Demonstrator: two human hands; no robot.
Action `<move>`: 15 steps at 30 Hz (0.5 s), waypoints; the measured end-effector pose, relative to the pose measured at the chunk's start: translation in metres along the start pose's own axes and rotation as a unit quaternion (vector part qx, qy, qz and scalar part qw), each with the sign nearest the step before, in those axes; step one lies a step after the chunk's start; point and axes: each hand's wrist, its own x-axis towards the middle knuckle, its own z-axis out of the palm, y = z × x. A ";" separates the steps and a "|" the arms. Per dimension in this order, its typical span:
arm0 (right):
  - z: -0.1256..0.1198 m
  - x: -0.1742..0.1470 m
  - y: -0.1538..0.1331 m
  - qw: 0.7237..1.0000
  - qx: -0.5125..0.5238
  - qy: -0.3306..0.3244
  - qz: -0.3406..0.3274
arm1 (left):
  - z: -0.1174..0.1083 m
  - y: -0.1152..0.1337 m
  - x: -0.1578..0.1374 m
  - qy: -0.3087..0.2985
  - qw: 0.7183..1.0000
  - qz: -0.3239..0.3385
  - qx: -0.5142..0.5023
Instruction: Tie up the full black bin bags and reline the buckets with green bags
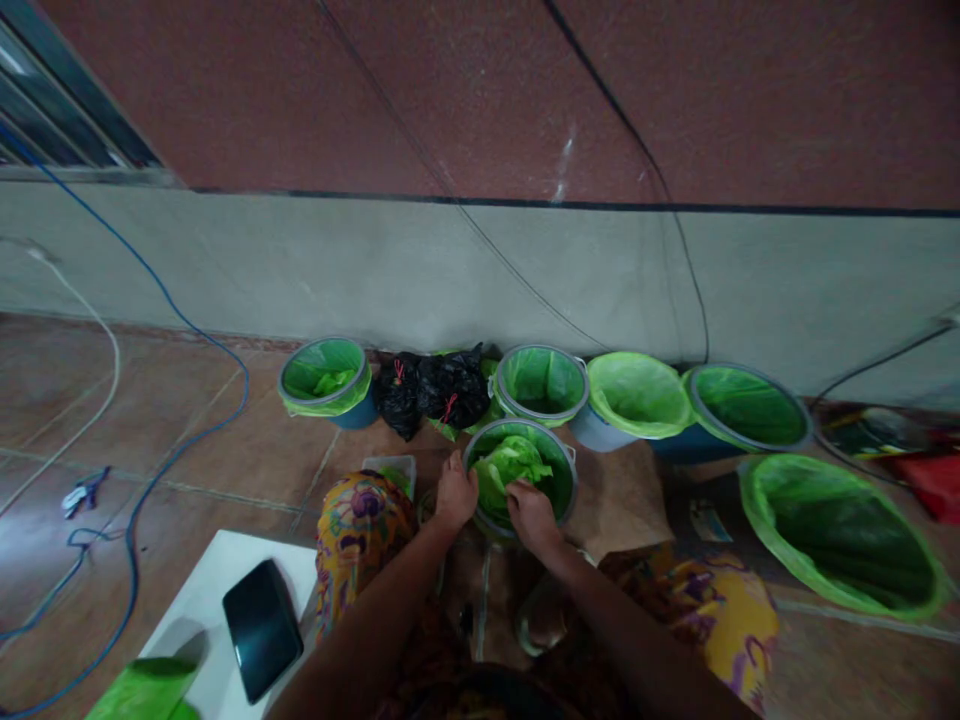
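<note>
A bucket with a grey rim (571, 478) stands on the floor between my knees. Crumpled light-green plastic bag (514, 462) fills its left and middle part. At the bucket's left rim is my left hand (456, 492), its fingers closed over the edge; whether it also grips some of the bag I cannot make out. My right hand (534, 515) reaches over the near side, with fingers pinched on the bag. A small clear container (405, 468) with something green in it sits left of my left hand.
Along the wall stand several green-lined buckets, among them one at left (360, 412) and one at right (844, 535). Black tied bags (450, 390) lie between. Brown cardboard (626, 495) lies right of my hands. A phone (262, 630) rests on a white surface (217, 570); a blue cable (169, 465) crosses the floor.
</note>
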 end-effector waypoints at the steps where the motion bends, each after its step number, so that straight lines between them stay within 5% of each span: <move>1: -0.004 -0.005 0.000 0.999 0.013 0.017 -0.036 | 0.000 0.001 -0.001 -0.010 0.999 0.000 -0.034; 7: -0.014 -0.026 0.005 0.997 0.021 -0.029 -0.074 | 0.014 -0.001 -0.009 -0.163 0.952 -0.096 -0.240; 11: -0.014 -0.030 0.013 0.996 -0.046 -0.067 -0.041 | 0.025 -0.011 -0.010 -0.179 0.965 -0.043 -0.185; 15: -0.023 -0.029 0.028 0.998 -0.040 -0.028 0.036 | 0.026 -0.016 -0.009 -0.142 0.977 -0.020 -0.157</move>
